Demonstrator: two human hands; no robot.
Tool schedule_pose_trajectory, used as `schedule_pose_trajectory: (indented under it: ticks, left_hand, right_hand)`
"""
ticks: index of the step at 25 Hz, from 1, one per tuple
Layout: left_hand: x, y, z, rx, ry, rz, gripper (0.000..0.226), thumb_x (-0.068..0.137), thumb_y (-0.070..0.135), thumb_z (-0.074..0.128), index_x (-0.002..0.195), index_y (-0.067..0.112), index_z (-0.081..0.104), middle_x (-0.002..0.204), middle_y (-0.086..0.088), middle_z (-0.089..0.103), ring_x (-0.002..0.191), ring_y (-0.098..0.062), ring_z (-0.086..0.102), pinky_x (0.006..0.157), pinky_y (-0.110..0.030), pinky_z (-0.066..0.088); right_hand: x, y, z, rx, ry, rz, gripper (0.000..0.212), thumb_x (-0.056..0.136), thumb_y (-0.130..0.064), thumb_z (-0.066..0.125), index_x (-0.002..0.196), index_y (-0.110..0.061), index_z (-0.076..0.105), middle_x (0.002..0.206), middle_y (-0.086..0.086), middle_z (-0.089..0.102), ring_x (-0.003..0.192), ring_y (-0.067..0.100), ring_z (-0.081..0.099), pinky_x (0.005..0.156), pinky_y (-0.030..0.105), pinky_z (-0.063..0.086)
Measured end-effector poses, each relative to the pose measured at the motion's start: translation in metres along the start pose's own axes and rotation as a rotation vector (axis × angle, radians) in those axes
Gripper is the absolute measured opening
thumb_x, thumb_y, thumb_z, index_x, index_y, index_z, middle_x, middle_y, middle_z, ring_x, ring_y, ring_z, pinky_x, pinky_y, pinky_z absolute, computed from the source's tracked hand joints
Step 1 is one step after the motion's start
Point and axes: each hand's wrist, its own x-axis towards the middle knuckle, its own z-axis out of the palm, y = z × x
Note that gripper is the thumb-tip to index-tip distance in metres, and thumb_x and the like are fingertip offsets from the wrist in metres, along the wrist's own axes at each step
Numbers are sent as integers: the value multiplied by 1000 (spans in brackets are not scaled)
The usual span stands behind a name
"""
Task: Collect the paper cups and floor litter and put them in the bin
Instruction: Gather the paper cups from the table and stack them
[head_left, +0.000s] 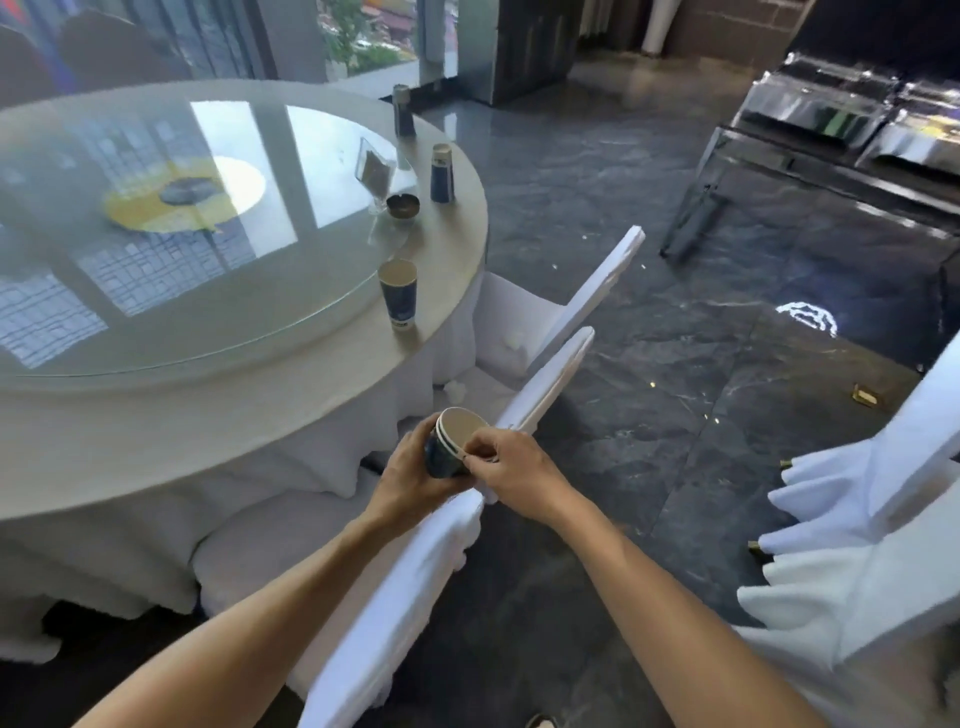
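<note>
My left hand (410, 475) wraps around a stack of nested blue paper cups (451, 441), held over a white chair back. My right hand (511, 467) pinches the stack's rim from the right. More blue paper cups stand on the round table (291, 358): one upright cup (398, 300) near the table's right edge, one upside-down cup (442, 174) further back, and a third cup (403, 110) at the far edge. Small white scraps of litter (457, 388) lie on a chair seat beneath the table edge. No bin is in view.
The table carries a glass turntable (156, 260), an ashtray (402, 206) and an acrylic sign holder (375, 174). White-covered chairs (561, 317) crowd its right side; another chair (878, 545) stands at right. A small gold object (866, 397) lies on the dark marble floor. Steel chafing dishes (841, 114) sit at back right.
</note>
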Motion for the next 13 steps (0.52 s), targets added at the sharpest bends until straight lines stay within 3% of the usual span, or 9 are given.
schedule_pose_trajectory:
  ticks: [4, 7, 11, 13]
  left_hand:
    - [6, 36, 19, 2, 134, -17, 83, 66, 42, 94, 139, 42, 53, 126, 11, 66, 112, -6, 63, 92, -28, 55]
    - [15, 48, 18, 11, 226, -68, 83, 70, 34, 95, 142, 34, 53, 127, 8, 66, 110, -9, 63, 78, -6, 45]
    - [46, 37, 19, 1, 315, -141, 82, 72, 28, 93, 144, 30, 52, 126, 8, 65, 110, -11, 60, 71, -4, 43]
    - [71, 24, 20, -14, 353, -186, 82, 70, 28, 92, 142, 28, 53, 124, 6, 67, 111, -14, 63, 77, -6, 46]
  right_hand:
    - [13, 10, -50, -12, -28, -118, 15, 93, -29, 66, 99, -21, 76, 95, -4, 76, 91, 15, 70, 86, 44, 58]
    - [29, 6, -66, -19, -60, -187, 17, 93, -30, 67, 102, -22, 78, 99, -5, 77, 95, 14, 69, 89, 42, 57]
    - [75, 10, -79, -110, -73, -246, 23, 97, -33, 63, 113, -23, 76, 116, -3, 73, 105, 15, 66, 94, 38, 55]
    - [104, 15, -85, -140, -95, -238, 28, 98, -35, 63, 121, -22, 73, 126, -3, 69, 115, 15, 63, 99, 36, 53]
